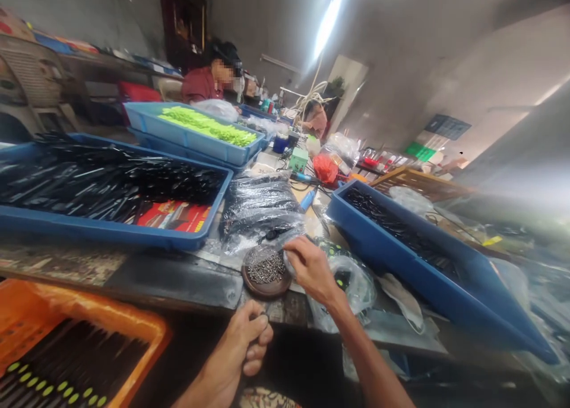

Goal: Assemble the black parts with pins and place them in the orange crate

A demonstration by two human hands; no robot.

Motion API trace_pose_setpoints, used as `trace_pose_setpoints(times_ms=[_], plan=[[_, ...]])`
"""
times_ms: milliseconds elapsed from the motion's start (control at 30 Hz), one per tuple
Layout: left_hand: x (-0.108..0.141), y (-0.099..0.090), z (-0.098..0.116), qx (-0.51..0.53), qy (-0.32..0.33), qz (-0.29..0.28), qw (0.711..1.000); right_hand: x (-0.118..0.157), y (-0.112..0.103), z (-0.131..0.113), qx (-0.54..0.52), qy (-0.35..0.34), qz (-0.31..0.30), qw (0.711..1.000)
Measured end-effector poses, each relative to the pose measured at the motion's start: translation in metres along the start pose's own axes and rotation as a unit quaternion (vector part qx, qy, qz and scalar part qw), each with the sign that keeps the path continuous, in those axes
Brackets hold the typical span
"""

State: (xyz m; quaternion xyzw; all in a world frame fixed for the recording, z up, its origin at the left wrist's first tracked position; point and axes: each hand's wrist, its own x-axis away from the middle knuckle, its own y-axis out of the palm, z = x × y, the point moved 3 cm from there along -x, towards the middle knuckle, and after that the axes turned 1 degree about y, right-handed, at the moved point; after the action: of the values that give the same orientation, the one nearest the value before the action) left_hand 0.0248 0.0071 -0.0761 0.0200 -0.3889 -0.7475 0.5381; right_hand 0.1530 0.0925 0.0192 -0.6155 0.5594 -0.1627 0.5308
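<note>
Below the table's front edge, my left hand (250,341) is closed, its thumb pressed against the bent fingers. A small dark bit shows at the fingertips, too little to name. My right hand (310,269) is over the right side of a round brown dish (263,290), its thumb and fingers pinched on the loose edge of a clear plastic bag (249,218). Small metal screws or pins (266,268) fill the dish. Behind it the bag lies bulging, with dark pieces inside. Another clear bag (360,283) with black and yellow-green pieces lies beside my right wrist.
Blue trays (211,227) of black parts stand left and a long blue tray (427,265) right. Farther back is a tray of bright green pieces (209,126). An orange crate (146,337) sits low left. A person (202,87) works across the table; another is farther back.
</note>
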Motion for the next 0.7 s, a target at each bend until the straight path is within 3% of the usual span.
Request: trace_pose_setpoints(times_ms=[67,233,367,700], plan=[[0.002,0.001,0.002,0.0,0.001,-0.003,1.0,-0.027,0.016,-0.001,0.152,-0.035,-0.081,0.984],[0.006,0.0,0.008,0.006,0.018,-0.003,1.0,-0.073,0.055,0.008,0.226,-0.077,-0.185,0.953],[0.009,-0.001,0.009,0.016,0.019,-0.015,1.0,-0.083,0.069,0.011,0.26,-0.09,-0.225,0.935],[0.012,0.0,0.01,0.044,0.022,-0.038,0.998,-0.095,0.078,0.006,0.306,-0.122,-0.289,0.899]])
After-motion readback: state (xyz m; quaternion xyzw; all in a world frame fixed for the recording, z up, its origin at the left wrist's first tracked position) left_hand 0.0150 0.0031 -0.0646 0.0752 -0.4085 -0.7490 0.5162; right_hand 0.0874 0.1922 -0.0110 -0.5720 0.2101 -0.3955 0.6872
